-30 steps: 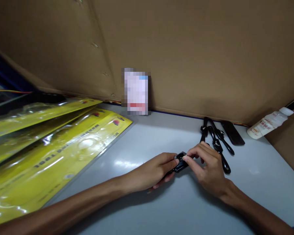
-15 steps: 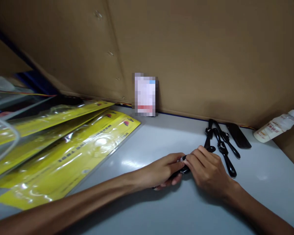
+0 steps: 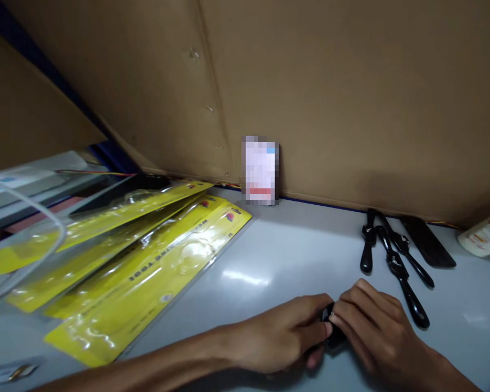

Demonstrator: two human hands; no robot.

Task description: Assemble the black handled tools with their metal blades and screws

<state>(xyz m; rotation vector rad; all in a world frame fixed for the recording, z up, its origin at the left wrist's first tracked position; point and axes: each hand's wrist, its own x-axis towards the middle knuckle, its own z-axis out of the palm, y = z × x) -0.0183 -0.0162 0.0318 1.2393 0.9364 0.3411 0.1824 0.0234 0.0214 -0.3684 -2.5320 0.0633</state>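
Observation:
Both hands meet low in the view, right of centre, around a black spokeshave (image 3: 335, 336). My left hand (image 3: 280, 335) is wrapped round its left side, thumb pressed near the middle. The fingers of my right hand (image 3: 378, 329) close on its middle and right side. Most of the tool is hidden by the hands, and a small metallic part shows between them. Beyond my right hand lie three more black spokeshaves (image 3: 396, 264) on the grey table (image 3: 245, 256).
Yellow clear-fronted blister packs (image 3: 155, 288) lie fanned out at left, with a white cable (image 3: 59, 234) across them. A blurred-out upright panel (image 3: 261, 171) leans on the cardboard wall (image 3: 330, 98). At right are a dark flat bar (image 3: 428, 242) and a bottle (image 3: 484, 237).
The view has shifted, so the table items appear farther right and lower. Both hands, still gripping the spokeshave, have come nearer to me and away from the other spokeshaves.

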